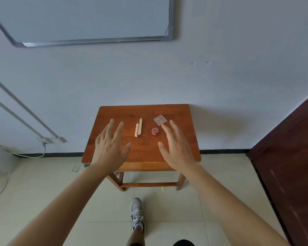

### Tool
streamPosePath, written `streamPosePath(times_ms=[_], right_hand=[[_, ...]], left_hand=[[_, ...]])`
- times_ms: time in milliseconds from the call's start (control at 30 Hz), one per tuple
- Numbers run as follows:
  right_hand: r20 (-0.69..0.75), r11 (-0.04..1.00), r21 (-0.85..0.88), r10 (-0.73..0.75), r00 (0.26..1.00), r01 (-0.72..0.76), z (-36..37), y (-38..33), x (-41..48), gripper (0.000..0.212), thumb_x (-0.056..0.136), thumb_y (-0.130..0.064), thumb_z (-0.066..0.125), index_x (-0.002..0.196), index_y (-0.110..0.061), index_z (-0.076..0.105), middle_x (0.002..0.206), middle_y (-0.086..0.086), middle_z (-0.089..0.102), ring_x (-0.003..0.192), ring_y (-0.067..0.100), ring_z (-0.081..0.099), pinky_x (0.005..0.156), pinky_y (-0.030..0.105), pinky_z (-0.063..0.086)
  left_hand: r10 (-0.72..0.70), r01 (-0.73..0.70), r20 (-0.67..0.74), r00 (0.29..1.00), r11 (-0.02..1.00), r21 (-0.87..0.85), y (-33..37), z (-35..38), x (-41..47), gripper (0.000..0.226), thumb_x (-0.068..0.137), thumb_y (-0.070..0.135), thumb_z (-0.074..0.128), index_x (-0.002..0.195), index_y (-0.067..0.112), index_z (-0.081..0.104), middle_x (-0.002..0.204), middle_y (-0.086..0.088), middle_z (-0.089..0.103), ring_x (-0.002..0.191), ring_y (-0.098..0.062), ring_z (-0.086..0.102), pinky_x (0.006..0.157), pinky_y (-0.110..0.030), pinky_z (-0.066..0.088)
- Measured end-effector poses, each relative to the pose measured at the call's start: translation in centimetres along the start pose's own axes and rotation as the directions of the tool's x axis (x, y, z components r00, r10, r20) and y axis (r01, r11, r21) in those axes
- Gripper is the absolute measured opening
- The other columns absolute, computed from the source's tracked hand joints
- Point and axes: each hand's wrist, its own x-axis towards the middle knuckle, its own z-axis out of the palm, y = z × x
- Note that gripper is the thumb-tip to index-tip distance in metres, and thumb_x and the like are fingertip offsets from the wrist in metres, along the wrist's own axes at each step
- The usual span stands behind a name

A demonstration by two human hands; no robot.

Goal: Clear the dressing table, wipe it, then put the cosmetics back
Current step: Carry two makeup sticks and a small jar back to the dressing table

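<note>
A small brown wooden table (142, 153) stands against the wall. On its top lie a pink stick (137, 130) and a longer tan stick (140, 126) side by side. To their right sits a small round red jar (154, 131), and behind that a clear square compact (160, 120). My left hand (109, 148) hovers over the table's left part, fingers straight and spread, holding nothing. My right hand (176, 146) hovers over the right part, fingers straight, its fingertips close to the compact and the jar.
A whiteboard (89, 20) hangs on the wall above. A dark wooden door (292, 166) stands at the right. A white appliance (0, 158) with a cable sits on the tiled floor at the left. My shoe (137, 213) is on the floor before the table.
</note>
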Motion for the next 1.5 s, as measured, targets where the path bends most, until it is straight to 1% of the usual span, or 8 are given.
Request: streamPosePath(times_ms=[200,400,533,633,800,1033,1333,1500], right_hand=[[0.080,0.995,-0.057,0.087,0.993,-0.083,4.1,2.4,8.0,0.062,0.099,-0.037,0.051,0.152,-0.030,0.020,0.163,0.002,0.014,0.149,0.019,0.017,0.109,0.026,0.017],[0.137,0.972,-0.079,0.231,0.963,-0.222,8.3,3.8,15.0,0.062,0.099,-0.035,0.054,0.151,-0.026,0.022,0.161,0.003,0.020,0.146,0.020,0.026,0.111,0.032,0.034],[0.204,0.969,-0.080,0.244,0.948,-0.232,11.8,5.2,16.1,0.060,0.097,-0.032,0.056,0.149,-0.024,0.026,0.156,0.004,0.029,0.136,0.019,0.042,0.101,0.028,0.046],[0.313,0.970,-0.084,0.244,0.918,-0.229,14.0,6.9,16.1,0.061,0.096,-0.032,0.057,0.150,-0.024,0.029,0.155,0.001,0.028,0.134,0.017,0.043,0.100,0.030,0.050],[0.418,0.966,-0.158,0.251,0.873,-0.203,16.3,9.7,16.5,0.063,0.094,-0.039,0.059,0.149,-0.027,0.032,0.143,0.002,0.039,0.122,0.019,0.050,0.086,0.032,0.054],[0.428,0.981,-0.170,0.160,0.890,-0.095,17.9,12.0,17.1,0.055,0.088,-0.037,0.068,0.139,-0.024,0.050,0.118,0.001,0.051,0.100,0.017,0.054,0.071,0.029,0.057],[0.433,0.986,-0.134,0.149,0.889,-0.100,17.9,12.4,17.3,0.051,0.090,-0.039,0.066,0.136,-0.022,0.052,0.117,0.001,0.050,0.102,0.016,0.054,0.073,0.028,0.057],[0.466,0.986,-0.110,0.161,0.870,-0.124,17.4,12.0,17.1,0.051,0.093,-0.035,0.064,0.139,-0.021,0.049,0.122,0.002,0.049,0.108,0.016,0.056,0.081,0.026,0.056]], left_hand=[[-0.027,0.030,0.164,0.986,0.999,-0.016,-3.8,4.2,9.2,0.078,0.094,0.055,0.047,0.154,0.029,0.004,0.163,-0.002,-0.008,0.150,-0.028,0.002,0.116,-0.055,0.015],[0.027,-0.033,0.350,0.936,0.999,0.010,-6.7,8.4,17.3,0.085,0.091,0.055,0.052,0.154,0.027,0.003,0.163,0.000,-0.007,0.150,-0.027,0.003,0.116,-0.053,0.017],[0.058,-0.072,0.472,0.880,0.997,0.011,-7.1,11.5,20.6,0.090,0.089,0.050,0.061,0.154,0.025,0.004,0.163,-0.001,-0.006,0.150,-0.028,0.003,0.116,-0.053,0.019],[0.082,-0.087,0.550,0.831,0.996,-0.018,-6.9,13.9,22.0,0.095,0.086,0.044,0.068,0.155,0.023,0.005,0.163,-0.001,-0.006,0.149,-0.030,0.005,0.115,-0.052,0.023],[0.069,-0.075,0.649,0.758,0.997,-0.018,-6.4,17.0,23.4,0.108,0.078,0.033,0.078,0.154,0.022,0.002,0.163,0.001,-0.009,0.146,-0.035,0.012,0.113,-0.046,0.031],[0.105,-0.098,0.662,0.742,0.994,-0.047,-6.0,18.9,24.6,0.123,0.072,0.034,0.083,0.155,0.022,-0.007,0.162,0.008,-0.008,0.142,-0.027,0.011,0.116,-0.044,0.027],[0.139,-0.053,0.564,0.814,0.985,-0.166,-6.6,18.9,23.2,0.094,0.082,0.033,0.074,0.154,0.020,0.016,0.159,0.006,0.019,0.141,-0.020,0.022,0.114,-0.036,0.029],[0.076,0.047,0.570,0.818,0.979,-0.198,-6.2,17.9,22.4,0.087,0.086,0.016,0.068,0.154,0.020,0.014,0.161,0.004,0.011,0.141,-0.021,0.034,0.104,-0.031,0.042]])
